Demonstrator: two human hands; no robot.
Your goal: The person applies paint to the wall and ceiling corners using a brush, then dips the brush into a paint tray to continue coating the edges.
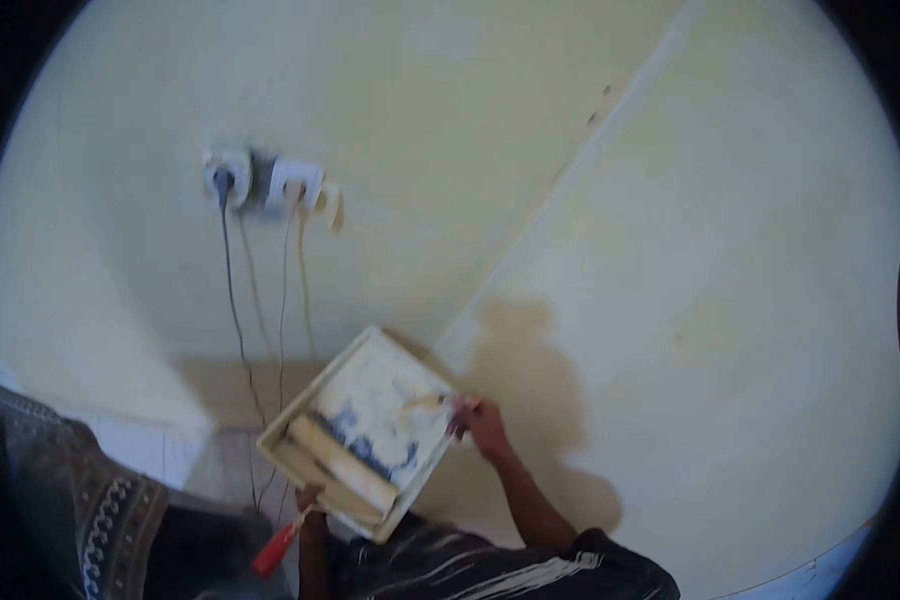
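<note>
A paint tray [300, 412] smeared with cream paint is held up in front of a cream wall. A paint roller [338, 462] with a red handle [278, 547] lies in its lower part. My left hand [308, 497] grips the tray's lower edge near the red handle. My right hand [482, 424] is at the tray's right edge, shut on a small brush [422, 403] whose paint-covered tip rests inside the tray.
Two wall sockets [262, 180] with plugs sit upper left; cables [236, 310] hang down behind the tray. A wall corner [560, 190] runs diagonally. A patterned dark fabric [80, 490] lies lower left.
</note>
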